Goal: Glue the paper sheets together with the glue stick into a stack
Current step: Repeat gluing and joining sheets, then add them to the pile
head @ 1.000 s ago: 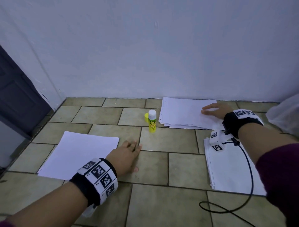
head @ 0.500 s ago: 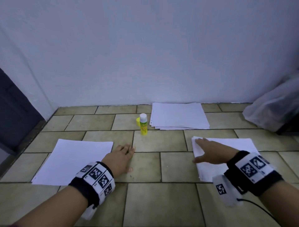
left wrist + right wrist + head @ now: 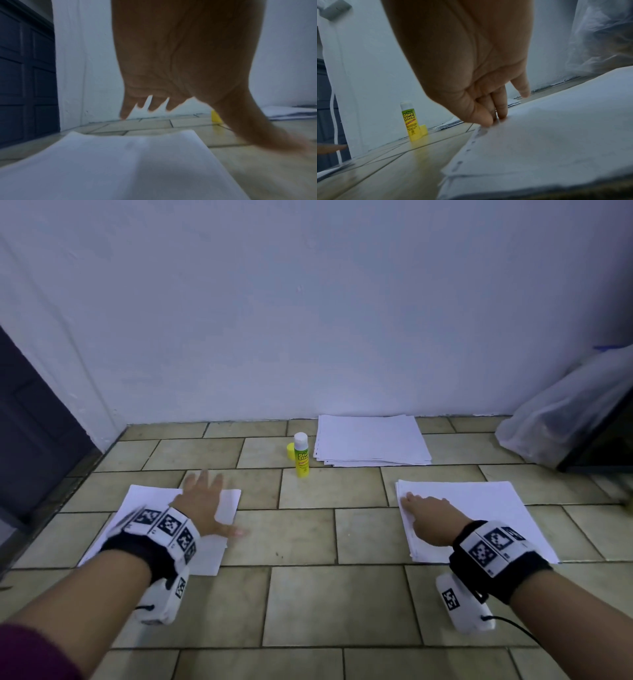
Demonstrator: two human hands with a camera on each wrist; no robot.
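Note:
A single white sheet point(image 3: 154, 525) lies on the tiled floor at the left. My left hand point(image 3: 205, 501) is over its far right part with the fingers spread and straight, blurred in the left wrist view. A stack of punched white sheets point(image 3: 486, 518) lies at the right. My right hand point(image 3: 428, 515) is on its far left corner. In the right wrist view the thumb and fingertips point(image 3: 500, 113) come together there on the top sheet point(image 3: 547, 135). The uncapped glue stick point(image 3: 301, 455) stands between the piles, held by neither hand, with its yellow cap point(image 3: 290, 450) beside it.
Another paper stack point(image 3: 371, 440) lies against the white wall behind the glue stick. A clear plastic bag point(image 3: 565, 422) sits at the far right and a dark door point(image 3: 30, 422) at the left. A black cable point(image 3: 513, 625) trails from my right wrist.
My right hand left the back stack and came down to the near right stack's corner. My left hand slid left from the bare tiles onto the single sheet.

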